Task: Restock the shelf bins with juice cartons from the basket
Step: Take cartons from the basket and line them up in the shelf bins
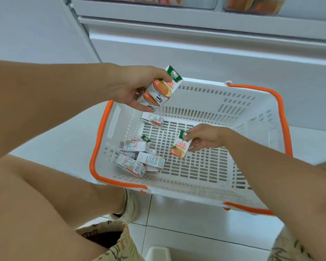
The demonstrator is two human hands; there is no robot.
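White plastic basket [205, 191] lies below both hands: left hand [132, 87] grips stacked cartons [161, 91] (apparently two), right hand [205, 138] pinches one carton [180, 147].

The carton [167, 87] in the left hand [134, 87] reads "100%"; both held cartons show an upside-down "08"

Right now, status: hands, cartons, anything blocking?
Left hand grips a stack of cartons above basket. Right hand pinches one carton inside. Loose cartons remain. Nothing blocking.
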